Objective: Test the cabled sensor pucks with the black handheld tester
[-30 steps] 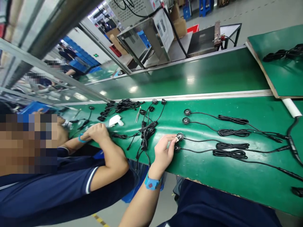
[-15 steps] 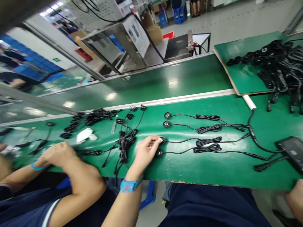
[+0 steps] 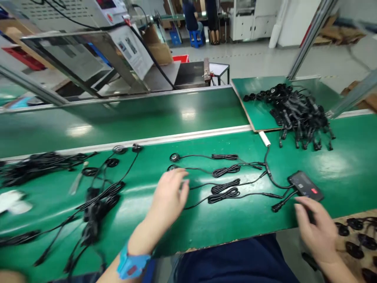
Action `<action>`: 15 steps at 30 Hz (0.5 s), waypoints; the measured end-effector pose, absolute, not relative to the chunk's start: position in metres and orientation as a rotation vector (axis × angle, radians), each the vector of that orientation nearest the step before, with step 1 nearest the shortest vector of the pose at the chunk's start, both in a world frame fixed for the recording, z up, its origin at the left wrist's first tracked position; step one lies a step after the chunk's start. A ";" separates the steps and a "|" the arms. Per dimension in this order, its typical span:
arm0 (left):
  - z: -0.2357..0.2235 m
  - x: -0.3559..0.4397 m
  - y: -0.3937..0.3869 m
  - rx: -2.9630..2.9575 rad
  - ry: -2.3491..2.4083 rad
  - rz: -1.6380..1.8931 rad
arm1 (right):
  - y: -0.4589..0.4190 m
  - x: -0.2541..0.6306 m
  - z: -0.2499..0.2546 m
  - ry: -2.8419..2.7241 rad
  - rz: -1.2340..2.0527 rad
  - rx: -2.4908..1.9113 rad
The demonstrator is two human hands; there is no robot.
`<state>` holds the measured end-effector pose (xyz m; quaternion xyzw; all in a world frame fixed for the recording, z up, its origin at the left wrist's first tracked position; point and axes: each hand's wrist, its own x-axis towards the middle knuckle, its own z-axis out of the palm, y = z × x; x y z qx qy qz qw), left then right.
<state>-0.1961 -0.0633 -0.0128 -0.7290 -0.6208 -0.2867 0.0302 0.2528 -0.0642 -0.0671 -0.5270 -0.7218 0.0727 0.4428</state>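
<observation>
My left hand (image 3: 169, 194) is over the left ends of the bundled black cables, its thumb apart from the fingers and nothing seen in its grasp. Its fingertips are close to a round black disc (image 3: 172, 168), which they partly cover. Another black disc with a silver centre (image 3: 174, 157) lies just behind. Several coiled cables (image 3: 226, 170) run side by side to a branching lead (image 3: 268, 169). That lead joins a black box (image 3: 304, 184) with a lit red display. In front of the box, my right hand (image 3: 318, 226) is open, thumb and fingers apart. The lower discs are hidden by my left hand.
A heap of black cables (image 3: 297, 110) covers a green board (image 3: 256, 116) at the back right. Tangled cables (image 3: 97, 212) and a white wad (image 3: 13, 201) lie to the left. More black discs (image 3: 355, 249) sit on a surface at lower right.
The view has swung right. My left hand has left the lower disc it pinched and moved towards a farther one. My right hand has come in beside the box, whose display now shows red.
</observation>
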 end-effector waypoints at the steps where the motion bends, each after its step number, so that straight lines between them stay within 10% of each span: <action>1: -0.011 -0.166 -0.054 -2.393 -1.820 -0.917 | -0.060 0.245 -0.065 -1.866 0.287 -1.262; 7: -0.016 -0.011 -0.018 -3.190 -1.427 -0.602 | -0.034 0.230 -0.055 -2.075 0.630 -1.336; 15: -0.040 0.001 -0.008 -3.229 -1.466 -0.405 | -0.028 0.228 -0.045 -2.087 0.749 -1.529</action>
